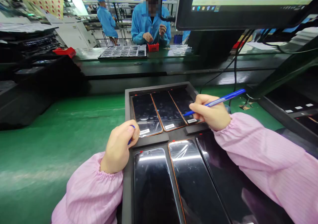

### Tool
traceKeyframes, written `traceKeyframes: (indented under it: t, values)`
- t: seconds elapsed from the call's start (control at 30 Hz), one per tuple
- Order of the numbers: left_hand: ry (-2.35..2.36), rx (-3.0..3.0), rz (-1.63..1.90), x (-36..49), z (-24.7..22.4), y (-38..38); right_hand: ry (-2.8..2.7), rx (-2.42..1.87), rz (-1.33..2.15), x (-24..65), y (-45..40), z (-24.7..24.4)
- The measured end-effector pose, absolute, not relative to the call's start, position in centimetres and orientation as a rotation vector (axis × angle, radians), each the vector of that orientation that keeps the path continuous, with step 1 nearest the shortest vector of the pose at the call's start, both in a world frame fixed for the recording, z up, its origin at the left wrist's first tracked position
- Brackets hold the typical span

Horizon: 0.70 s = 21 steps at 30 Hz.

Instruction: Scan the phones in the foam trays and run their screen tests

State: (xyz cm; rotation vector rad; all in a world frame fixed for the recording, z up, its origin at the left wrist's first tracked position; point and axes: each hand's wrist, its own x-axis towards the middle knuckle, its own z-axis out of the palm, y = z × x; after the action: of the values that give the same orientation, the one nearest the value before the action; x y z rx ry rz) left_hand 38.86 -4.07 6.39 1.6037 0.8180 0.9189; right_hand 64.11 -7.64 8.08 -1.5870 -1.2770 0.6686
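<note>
The right grip (210, 113) holds a blue pen (223, 99) slanting lengthwise, tip down-left; the left grip (117, 146) clenches something blue (129, 141).

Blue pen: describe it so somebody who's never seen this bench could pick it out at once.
Below the monitor in view, a dark tray of phones lies on the green worktop. Over its far row, the right hand holds the blue pen, tip pointing down and leftward. Long and slim, it stands apart from the small blue piece mostly hidden in the left hand.

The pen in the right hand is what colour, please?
The pen is blue, seen best in the head view.
</note>
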Motion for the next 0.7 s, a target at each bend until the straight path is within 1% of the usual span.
traceKeyframes:
  t: [0.1,0.2,0.3,0.37,0.53,0.7]
  values:
    - [0.794,1.603,0.924,38.9,6.4,-3.9,-1.35,-1.658,0.554,65.9,-8.3,8.8]
    - [0.785,1.588,0.93,39.0,6.5,-3.9,-1.349,-1.68,0.482,67.5,-8.6,8.1]
    - [0.79,1.576,0.931,38.9,6.6,-3.9,-1.298,-1.643,0.46,68.2,-8.6,6.9]
    - [0.793,1.574,0.923,38.9,6.6,-3.9,-1.356,-1.649,0.446,68.1,-8.6,6.5]
    - [0.789,1.576,0.916,38.8,6.5,-3.8,-1.485,-1.661,0.412,67.9,-8.1,6.5]
    - [0.777,1.61,0.917,38.9,6.7,-3.7,-1.169,-1.547,0.51,68.3,-10.5,6.7]
